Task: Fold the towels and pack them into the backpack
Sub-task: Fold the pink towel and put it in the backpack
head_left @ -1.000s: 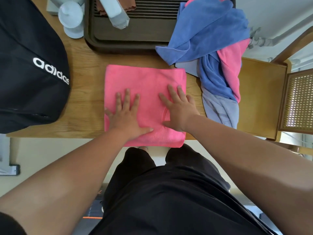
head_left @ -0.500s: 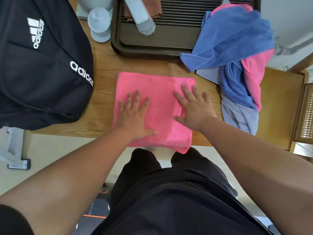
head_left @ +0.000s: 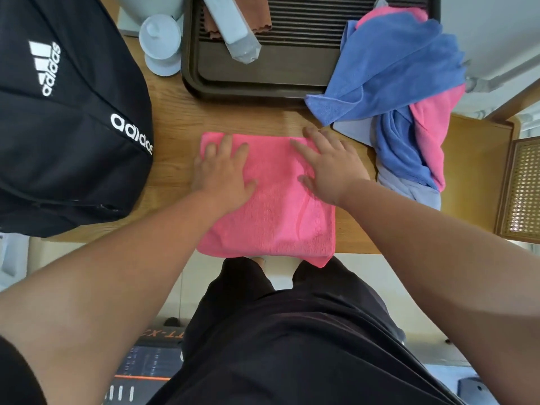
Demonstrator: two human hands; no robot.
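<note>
The pink towel (head_left: 277, 223) is smoothed by left hand (head_left: 222, 173) and right hand (head_left: 330, 171), fingers straight, nothing gripped; both are now slid toward its far edge; another fold is expected.

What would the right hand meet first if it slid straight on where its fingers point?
Probably the near rim of the dark tray. The right hand lies flat on the pink towel, fingers pointing away and slightly left; past them comes bare table, then that rim.
</note>
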